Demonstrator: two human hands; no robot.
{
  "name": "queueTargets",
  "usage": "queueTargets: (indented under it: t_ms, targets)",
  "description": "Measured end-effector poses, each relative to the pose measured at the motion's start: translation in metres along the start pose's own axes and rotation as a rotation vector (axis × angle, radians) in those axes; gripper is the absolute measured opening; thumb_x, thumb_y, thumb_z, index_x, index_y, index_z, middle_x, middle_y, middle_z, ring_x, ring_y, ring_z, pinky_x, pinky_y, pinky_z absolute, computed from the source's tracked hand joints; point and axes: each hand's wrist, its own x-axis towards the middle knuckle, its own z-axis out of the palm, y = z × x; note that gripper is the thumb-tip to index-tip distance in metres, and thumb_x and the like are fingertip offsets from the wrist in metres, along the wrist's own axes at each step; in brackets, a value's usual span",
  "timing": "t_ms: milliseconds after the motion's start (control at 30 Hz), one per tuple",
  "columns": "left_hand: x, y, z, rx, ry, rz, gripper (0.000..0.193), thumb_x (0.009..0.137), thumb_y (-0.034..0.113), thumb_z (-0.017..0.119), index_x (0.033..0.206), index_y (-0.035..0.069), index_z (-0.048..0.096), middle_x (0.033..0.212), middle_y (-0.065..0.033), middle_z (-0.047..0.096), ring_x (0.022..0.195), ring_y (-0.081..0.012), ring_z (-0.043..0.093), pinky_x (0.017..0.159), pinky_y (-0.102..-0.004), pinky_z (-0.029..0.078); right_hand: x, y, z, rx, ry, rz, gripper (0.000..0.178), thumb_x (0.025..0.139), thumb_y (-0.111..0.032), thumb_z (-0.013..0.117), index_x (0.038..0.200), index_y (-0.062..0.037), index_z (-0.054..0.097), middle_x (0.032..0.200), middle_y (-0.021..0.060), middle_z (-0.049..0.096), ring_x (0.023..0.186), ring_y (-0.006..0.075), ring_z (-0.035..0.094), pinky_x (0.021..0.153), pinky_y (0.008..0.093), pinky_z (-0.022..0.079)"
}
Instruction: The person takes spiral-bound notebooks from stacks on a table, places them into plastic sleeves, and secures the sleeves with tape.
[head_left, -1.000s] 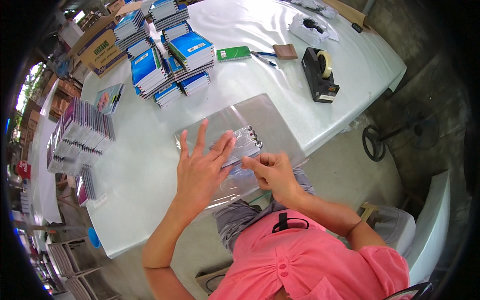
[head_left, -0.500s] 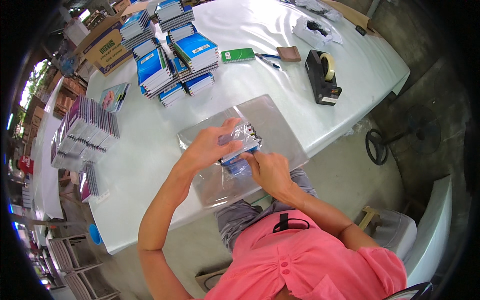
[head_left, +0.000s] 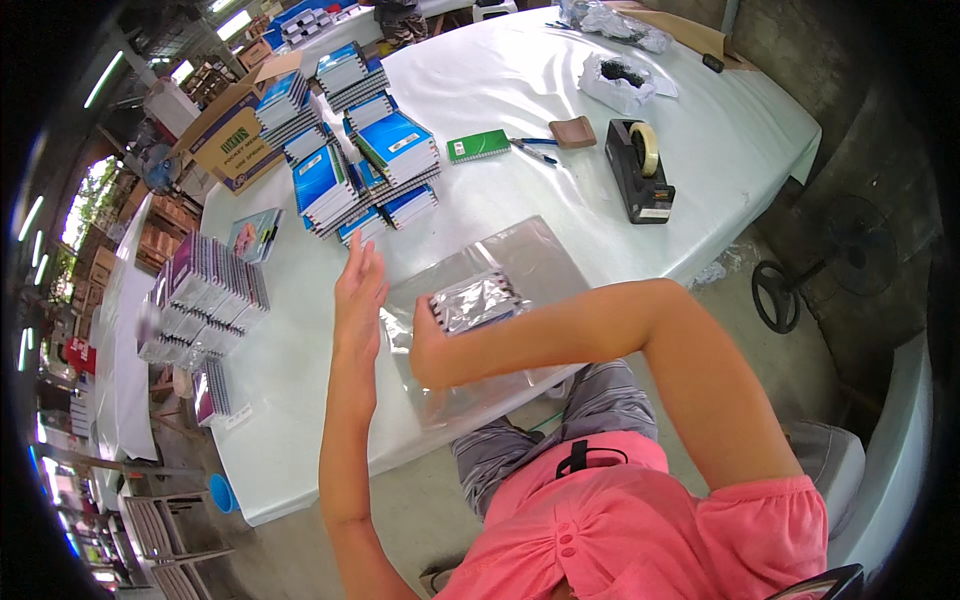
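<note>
A small bundle of spiral notebooks in clear plastic lies on a sheet of clear plastic near the table's front edge. My right forearm crosses in front of the bundle. My right hand is closed at its left end, with most of its fingers hidden. To the left, off the plastic sheet, my left hand is raised with fingers stretched out and nothing in it. Its fingertips point toward stacked blue-covered notebooks farther back.
Purple wrapped notebooks stand stacked at the left, by a flat booklet. A green notebook, pens, a brown wallet-like piece and a tape dispenser lie behind. A cardboard box stands back left.
My left hand has let go of the bundle and moved left, fingers extended. The right hand has swung across to the bundle's left end. The view has shifted slightly.
</note>
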Motion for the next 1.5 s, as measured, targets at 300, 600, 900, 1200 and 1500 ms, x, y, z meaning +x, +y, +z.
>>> queueTargets:
  t_ms: [300,600,900,1200,1500]
  targets:
    - [-0.060,-0.020,-0.049,-0.105,0.234,0.048,0.068,0.098,0.042,0.052,0.153,0.014,0.022,0.156,-0.0139,0.024,0.143,-0.0315,0.024,0.112,-0.0438,0.026,-0.039,0.041,0.169,1.899,1.080,-0.104,0.096,0.055,-0.020,0.091,0.132,0.0015,0.038,0.108,0.0187,0.062,0.108,0.0302,0.059,0.091,0.0377,0.046]
    - [-0.076,0.011,0.021,-0.093,-0.131,0.202,0.105,0.081,0.046,0.072,0.154,0.012,0.005,0.157,-0.0220,0.014,0.147,-0.0287,0.013,0.115,-0.0441,0.015,-0.050,0.022,0.179,1.937,1.240,-0.163,0.088,0.058,-0.010,0.087,0.133,-0.0074,0.042,0.139,0.0153,0.043,0.133,0.0310,0.038,0.106,0.0432,0.036]
    - [-0.051,0.041,0.020,0.619,-0.197,0.205,0.049,0.096,0.014,0.049,0.144,0.014,0.040,0.121,-0.0083,0.065,0.091,-0.0171,0.060,0.115,-0.0453,0.021,-0.094,0.093,0.144,1.082,1.406,-0.349,0.018,0.061,-0.006,0.077,0.078,-0.0082,0.070,0.144,0.0071,0.042,0.139,0.0312,0.028,0.116,0.0528,0.018]
    - [-0.067,0.026,0.023,0.266,-0.028,0.172,0.047,0.099,0.025,0.049,0.144,0.012,0.042,0.139,-0.0144,0.051,0.131,-0.0216,0.044,0.109,-0.0338,0.029,-0.092,0.067,0.145,1.311,1.528,-0.238,0.015,0.068,-0.012,0.076,0.081,-0.0098,0.071,0.136,0.0116,0.052,0.135,0.0322,0.036,0.114,0.0532,0.020]
    - [-0.106,-0.082,0.014,0.228,0.086,0.556,0.047,0.084,0.030,0.073,0.124,0.009,0.063,0.156,-0.0158,0.025,0.147,-0.0297,0.016,0.116,-0.0450,0.015,-0.031,0.001,0.187,1.946,1.517,-0.145,0.041,0.065,-0.022,0.084,0.104,-0.0168,0.074,0.140,0.0091,0.049,0.134,0.0300,0.036,0.112,0.0471,0.025]
